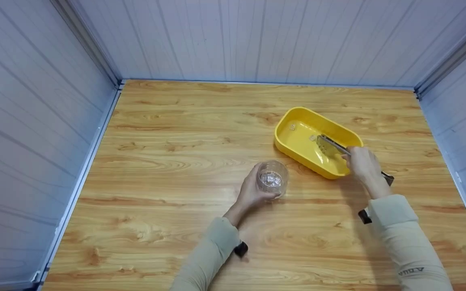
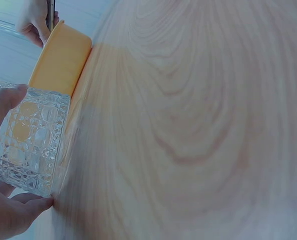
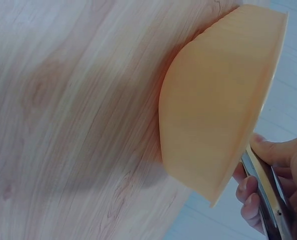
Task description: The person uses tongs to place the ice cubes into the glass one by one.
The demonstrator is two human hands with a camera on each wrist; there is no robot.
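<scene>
The left hand [image 1: 252,190] grips a clear faceted-glass tumbler [image 2: 36,137]; the right hand [image 1: 363,163] grips long silvery metal tongs [image 1: 337,146]. Small clear cubes [image 1: 292,127] might slip if pinched off-centre.

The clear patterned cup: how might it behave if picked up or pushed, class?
The clear cup is likely stiff: its walls look undented by the left hand. Its embossed surface may help grip. Being round, it could roll if tipped.

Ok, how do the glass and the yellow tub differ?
The glass is clear and patterned; the tub is opaque yellow. The glass is round and smaller, the tub a longer, rounded rectangle. The left hand grips the glass, while tongs reach into the tub. Both are open-topped.
</scene>
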